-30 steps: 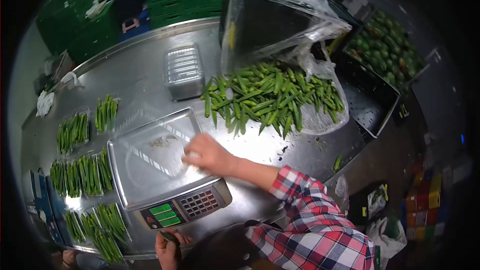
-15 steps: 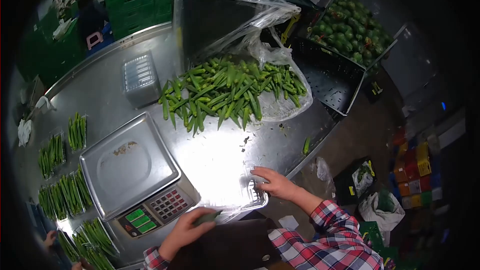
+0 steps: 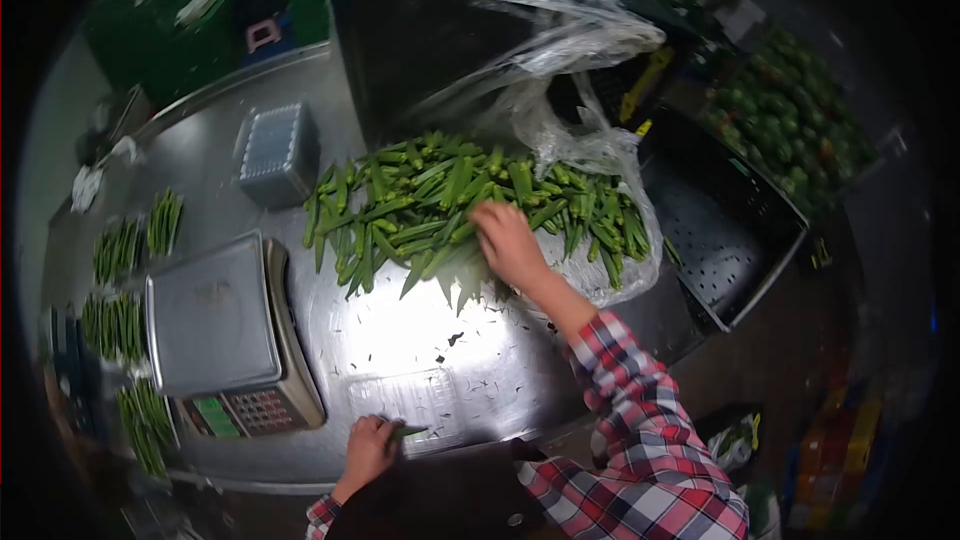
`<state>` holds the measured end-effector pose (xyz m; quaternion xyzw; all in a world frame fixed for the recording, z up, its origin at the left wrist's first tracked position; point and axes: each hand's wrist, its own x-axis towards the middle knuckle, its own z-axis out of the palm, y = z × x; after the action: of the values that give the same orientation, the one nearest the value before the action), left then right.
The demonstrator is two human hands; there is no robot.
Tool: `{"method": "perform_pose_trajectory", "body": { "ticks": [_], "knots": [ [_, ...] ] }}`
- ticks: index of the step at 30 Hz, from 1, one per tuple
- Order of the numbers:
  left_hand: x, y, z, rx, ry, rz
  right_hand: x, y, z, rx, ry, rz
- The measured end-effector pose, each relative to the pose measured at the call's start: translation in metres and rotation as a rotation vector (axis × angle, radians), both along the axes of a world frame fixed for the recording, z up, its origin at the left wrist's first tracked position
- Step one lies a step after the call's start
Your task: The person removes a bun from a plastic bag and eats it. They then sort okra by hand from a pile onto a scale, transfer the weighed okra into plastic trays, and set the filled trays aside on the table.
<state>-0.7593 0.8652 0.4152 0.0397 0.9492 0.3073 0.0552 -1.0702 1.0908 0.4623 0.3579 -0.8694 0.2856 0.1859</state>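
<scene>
A large heap of green okra (image 3: 400, 210) spreads over the steel table, partly on clear plastic film. My right hand (image 3: 508, 245) is at the front of the heap, its fingers curled down onto okra pods; the fingertips are partly hidden. Near the table's front edge, my left hand (image 3: 370, 448) is closed around a single okra pod, whose tip sticks out to the right. Just beyond the left hand lies a clear plastic tray (image 3: 400, 395), flat on the table. Glare makes its contents hard to see.
A digital scale (image 3: 215, 320) stands on the left, with several packs of okra (image 3: 113, 328) beyond it. Stacked clear trays (image 3: 275, 155) sit behind. A film-lined black crate (image 3: 420, 50) is tipped behind the heap; another black crate (image 3: 720, 230) is at right.
My right hand has moved from the clear tray forward to the okra heap. My left hand still holds a pod, now beside the tray. The camera view has shifted.
</scene>
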Motion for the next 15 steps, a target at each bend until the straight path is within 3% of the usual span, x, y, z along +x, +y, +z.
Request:
{"method": "perform_pose_trajectory", "body": {
  "ticks": [4, 7, 10, 13, 15],
  "knots": [
    [0.005, 0.01, -0.004, -0.085, 0.02, 0.047, -0.072, -0.026, -0.022, 0.12, 0.159, 0.019],
    [0.0, 0.009, 0.003, -0.153, 0.009, 0.012, -0.084, -0.018, -0.019, 0.223, 0.014, 0.098],
    [-0.022, 0.009, 0.023, -0.133, 0.007, -0.034, -0.064, -0.017, 0.0, 0.048, 0.083, 0.14],
    [-0.062, 0.031, 0.055, 0.297, 0.058, 0.206, -0.004, -0.03, 0.03, -0.088, 0.023, 0.225],
    [-0.091, 0.05, 0.048, 0.649, 0.109, 0.352, 0.048, -0.045, 0.042, -0.024, -0.201, 0.379]
  ]
}}
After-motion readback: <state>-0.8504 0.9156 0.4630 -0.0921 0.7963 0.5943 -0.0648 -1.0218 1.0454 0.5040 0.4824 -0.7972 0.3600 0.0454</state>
